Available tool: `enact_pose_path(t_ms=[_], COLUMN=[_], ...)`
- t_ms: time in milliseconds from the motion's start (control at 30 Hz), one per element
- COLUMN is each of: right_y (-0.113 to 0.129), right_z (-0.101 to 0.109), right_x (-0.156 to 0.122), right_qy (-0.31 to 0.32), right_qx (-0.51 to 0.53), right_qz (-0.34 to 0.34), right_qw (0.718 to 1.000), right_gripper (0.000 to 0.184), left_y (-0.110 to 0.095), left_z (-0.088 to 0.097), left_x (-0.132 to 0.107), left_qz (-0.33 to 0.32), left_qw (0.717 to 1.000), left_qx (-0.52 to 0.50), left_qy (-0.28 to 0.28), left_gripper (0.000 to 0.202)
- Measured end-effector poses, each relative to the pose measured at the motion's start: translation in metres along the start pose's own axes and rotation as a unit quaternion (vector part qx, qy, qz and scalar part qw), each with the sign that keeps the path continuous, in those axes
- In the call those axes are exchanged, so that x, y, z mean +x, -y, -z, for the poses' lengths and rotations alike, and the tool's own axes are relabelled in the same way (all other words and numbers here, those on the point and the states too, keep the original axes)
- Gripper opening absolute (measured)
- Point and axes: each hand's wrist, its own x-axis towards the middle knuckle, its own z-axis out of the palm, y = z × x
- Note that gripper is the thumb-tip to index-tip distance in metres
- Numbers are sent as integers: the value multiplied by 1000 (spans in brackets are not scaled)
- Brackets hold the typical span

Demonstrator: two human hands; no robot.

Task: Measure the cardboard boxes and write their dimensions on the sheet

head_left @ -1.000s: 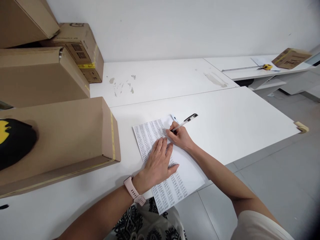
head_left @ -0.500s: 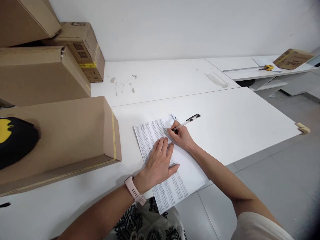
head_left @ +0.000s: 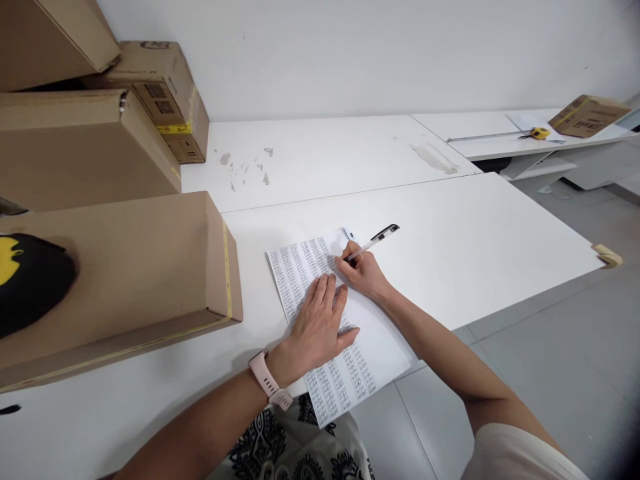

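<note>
A sheet of paper (head_left: pixel 385 350) with columns of handwriting lies on the white table, its lower corner jutting past the front edge. My left hand (head_left: pixel 320 323) rests flat on the sheet, fingers spread, a pink watch band on the wrist. Closed around a pen (head_left: pixel 383 235) with a clear barrel and black cap end is my right hand (head_left: pixel 364 270), near the sheet's upper right part. The pen slants up to the right; its tip is hidden behind my fingers. Just beyond that hand, a small dark-marked white piece (head_left: pixel 350 233) shows at the paper's top edge.
Cardboard boxes (head_left: pixel 115 253) crowd the left side, one bearing a black and yellow cap (head_left: pixel 30 280). At the far right, a yellow tape measure (head_left: pixel 539 133) with its blade out lies near another carton (head_left: pixel 587 117). A wall runs behind the white table (head_left: pixel 450 247).
The pen's upper end has shifted very slightly to the left and up. My left hand stays in place on the sheet.
</note>
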Motion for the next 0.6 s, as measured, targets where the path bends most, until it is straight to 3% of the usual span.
enact_pose_path(t_ms=[600], right_y=[1], right_z=[0], right_x=[1], right_qy=[-11], right_qx=[1], right_qz=[-1], right_qw=[1000], right_gripper=[25], left_y=[0], left_z=[0], left_x=[0], left_qz=[4], left_qw=[1000], left_qx=[-6], left_qy=[1], left_gripper=[77])
